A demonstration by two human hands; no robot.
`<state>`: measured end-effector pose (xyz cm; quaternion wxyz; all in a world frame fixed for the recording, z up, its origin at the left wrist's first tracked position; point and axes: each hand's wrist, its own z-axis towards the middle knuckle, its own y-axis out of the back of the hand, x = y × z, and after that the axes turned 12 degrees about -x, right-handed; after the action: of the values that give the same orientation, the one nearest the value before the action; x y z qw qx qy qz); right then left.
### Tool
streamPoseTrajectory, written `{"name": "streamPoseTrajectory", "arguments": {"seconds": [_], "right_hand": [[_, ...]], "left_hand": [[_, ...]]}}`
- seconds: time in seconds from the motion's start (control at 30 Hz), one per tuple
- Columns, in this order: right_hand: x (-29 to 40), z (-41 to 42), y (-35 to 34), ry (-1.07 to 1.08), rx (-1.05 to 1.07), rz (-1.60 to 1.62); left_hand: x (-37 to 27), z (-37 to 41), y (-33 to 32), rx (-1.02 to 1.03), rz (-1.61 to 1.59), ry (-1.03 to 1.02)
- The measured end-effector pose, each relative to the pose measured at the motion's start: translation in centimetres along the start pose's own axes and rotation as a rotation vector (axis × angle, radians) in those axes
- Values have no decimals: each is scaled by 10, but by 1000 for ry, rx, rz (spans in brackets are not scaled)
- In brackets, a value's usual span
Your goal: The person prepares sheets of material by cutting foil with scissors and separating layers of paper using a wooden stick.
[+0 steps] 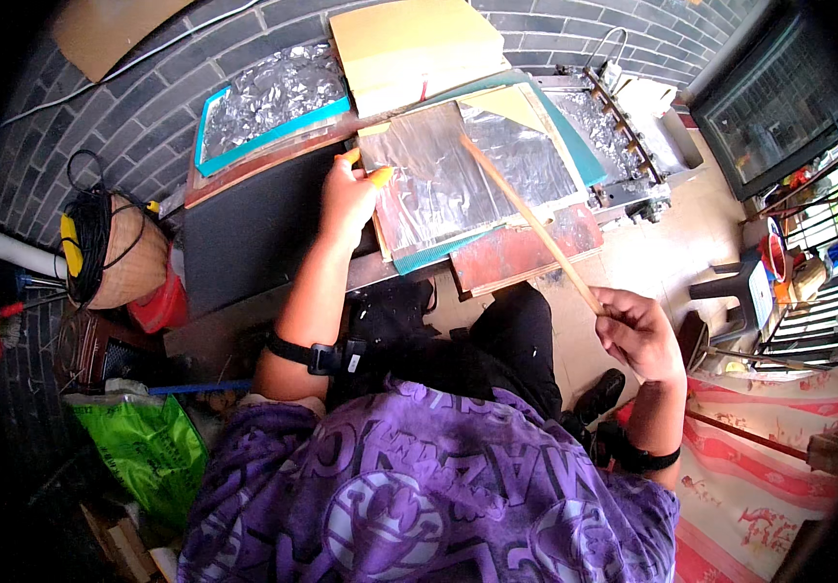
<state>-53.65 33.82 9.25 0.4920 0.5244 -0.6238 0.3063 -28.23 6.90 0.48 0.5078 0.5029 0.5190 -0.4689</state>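
A thin wooden stick (532, 217) is held by its near end in my right hand (636, 331). Its far tip rests on or just above a thin silvery-grey sheet (430, 178). My left hand (352, 193), with orange covers on some fingertips, is at the left edge of this sheet; whether the fingers pinch it cannot be told. Beneath and to the right lies a shiny foil-like sheet (524, 164) on a pale-edged stack. Teal corrugated board (430, 255) shows under the stack, above a reddish worn board (528, 248).
Behind stand a stack of yellowish paper (415, 51) and a blue tray (277, 135) of crumpled silvery flakes. A metal frame device (623, 127) is at the right. A black board (251, 226) lies left, near a woven hat (131, 255) with cables. A plastic stool (743, 291) stands right.
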Motion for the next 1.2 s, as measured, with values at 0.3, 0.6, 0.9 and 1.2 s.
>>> {"name": "streamPoseTrajectory", "arguments": {"seconds": [0.3, 0.6, 0.9, 1.2], "right_hand": [[-9, -3, -3, -16, -111, 52], [4, 13, -6, 51, -134, 61], [-6, 23, -8, 98, -273, 189], [-21, -16, -9, 238, -326, -387]], "left_hand": [[-1, 2, 6, -98, 186, -45], [4, 3, 14, -95, 284, -113], [-2, -7, 11, -172, 427, -377], [-41, -38, -18, -81, 641, -705]]}}
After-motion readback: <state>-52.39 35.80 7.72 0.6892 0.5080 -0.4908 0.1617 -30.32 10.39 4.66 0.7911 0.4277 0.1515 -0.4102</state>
